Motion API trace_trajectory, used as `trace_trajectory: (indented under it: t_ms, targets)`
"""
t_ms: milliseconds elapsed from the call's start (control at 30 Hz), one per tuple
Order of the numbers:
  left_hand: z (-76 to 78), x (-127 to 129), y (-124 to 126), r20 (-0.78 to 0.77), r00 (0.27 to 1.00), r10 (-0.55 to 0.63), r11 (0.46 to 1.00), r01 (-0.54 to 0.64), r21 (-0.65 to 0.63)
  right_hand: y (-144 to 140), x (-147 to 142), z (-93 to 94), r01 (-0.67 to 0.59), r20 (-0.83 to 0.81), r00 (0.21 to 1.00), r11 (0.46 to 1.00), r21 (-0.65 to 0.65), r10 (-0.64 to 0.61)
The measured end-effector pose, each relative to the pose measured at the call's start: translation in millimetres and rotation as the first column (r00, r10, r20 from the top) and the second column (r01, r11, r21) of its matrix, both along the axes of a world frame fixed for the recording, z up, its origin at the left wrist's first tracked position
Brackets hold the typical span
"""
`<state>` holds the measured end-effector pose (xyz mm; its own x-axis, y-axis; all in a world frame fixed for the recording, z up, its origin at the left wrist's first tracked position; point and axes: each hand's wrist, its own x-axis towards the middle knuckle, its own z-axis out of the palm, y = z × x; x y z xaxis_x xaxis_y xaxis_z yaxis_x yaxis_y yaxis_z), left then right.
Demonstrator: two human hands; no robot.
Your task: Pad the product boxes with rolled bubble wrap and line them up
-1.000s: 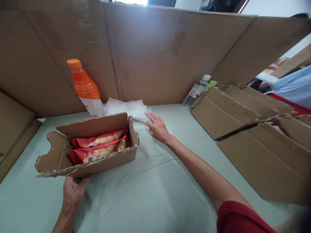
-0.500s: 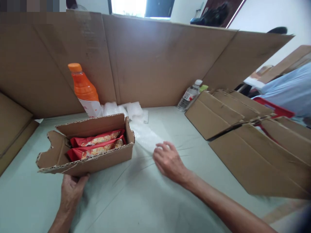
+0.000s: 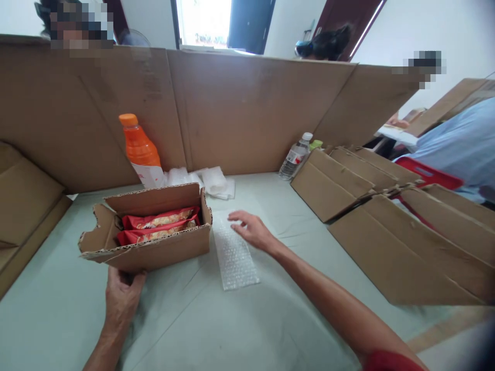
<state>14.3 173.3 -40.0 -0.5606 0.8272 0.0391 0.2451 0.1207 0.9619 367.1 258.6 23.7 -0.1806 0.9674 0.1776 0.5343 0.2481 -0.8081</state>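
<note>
My left hand point(image 3: 122, 296) grips the lower near edge of an open-topped cardboard box point(image 3: 166, 252), the thumb in front and the other fingers hidden beneath it. Inside the box lie red snack packets point(image 3: 158, 226) side by side. To its right, a strip of bubble wrap point(image 3: 236, 260) is spread flat on the table. Over the strip's far right part hovers my right hand point(image 3: 251, 230), fingers apart and holding nothing.
Behind the box stand an orange drink bottle point(image 3: 142, 152) and crumpled bubble wrap point(image 3: 216, 181). A clear water bottle point(image 3: 294, 158) is near the cardboard partition point(image 3: 247, 113). Cardboard boxes point(image 3: 402, 247) line the right, with a red tray point(image 3: 429, 174) beyond. Other people show past the partition.
My right hand has let go of the bubble wrap and moved up and left. The strip now lies flat, nearer to me. My left hand stays on the box; the view has shifted slightly.
</note>
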Motion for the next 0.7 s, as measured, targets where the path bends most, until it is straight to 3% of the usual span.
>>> trace_trajectory:
  t_ms: [100, 200, 333, 433, 567, 700]
  targets:
    - [-3.9, -2, 0, 0.010, 1.000, -0.011, 1.000, 0.011, -0.017, 74, -1, -5.1, 0.208, -0.123, 0.969, 0.976, -0.062, -0.215]
    - [-9.9, -3, 0, 0.035, 0.999, -0.028, 0.999, 0.029, -0.019, 140, -9, -9.1, 0.327, -0.158, 0.929, 0.942, -0.069, -0.334]
    - [-18.1, -5, -1, 0.015, 1.000, -0.023, 0.999, 0.024, -0.047, 192, -25, -6.2, 0.394, -0.221, 0.888, 0.915, -0.092, -0.404]
    - [-21.2, -6, -2, -0.007, 1.000, 0.008, 0.998, -0.008, -0.070, 198, -31, 9.9, 0.386, -0.290, 0.872, 0.919, -0.085, -0.393]
    - [-17.7, -4, -2, 0.047, 0.998, -0.032, 0.999, 0.034, -0.042, 169, -18, 58.0, 0.346, -0.370, 0.871, 0.938, -0.008, -0.325]
    - [-7.8, 0, -1, 0.061, 0.997, -0.049, 0.999, 0.050, -0.013, 113, 6, 115.0, 0.105, -0.411, 0.911, 0.981, 0.163, -0.030]
